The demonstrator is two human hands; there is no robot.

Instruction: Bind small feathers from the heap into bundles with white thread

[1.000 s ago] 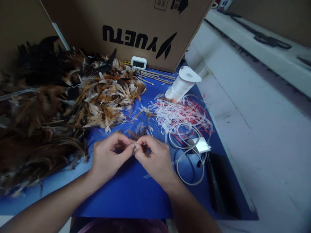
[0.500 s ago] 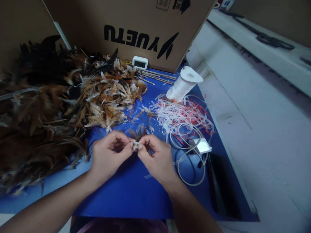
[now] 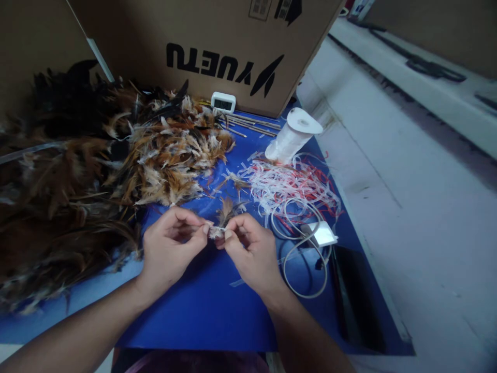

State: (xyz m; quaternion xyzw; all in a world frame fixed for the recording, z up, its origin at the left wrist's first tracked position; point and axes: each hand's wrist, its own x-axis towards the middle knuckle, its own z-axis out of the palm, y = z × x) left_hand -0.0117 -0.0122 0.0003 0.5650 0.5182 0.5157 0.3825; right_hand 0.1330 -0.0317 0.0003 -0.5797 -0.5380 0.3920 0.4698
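My left hand and my right hand are close together over the blue table, each in a pinch of thumb and fingers. A thin white strip runs between the two pinches. At it is a small feather bunch, its brown tips pointing away from me and its pale fluffy base between my fingertips. How the strip goes around the bunch is too small to tell. Beyond my left hand spreads a big heap of brown and cream feathers.
White and red strips lie tangled at the right, below a white spool. A looped cable, a white adapter and a dark flat object are nearby. Thin sticks, a small digital clock and a cardboard box stand behind.
My hands have drawn slightly apart, the left one moving left. The white strip now shows stretched between them, and more of the bunch's brown feathers is visible.
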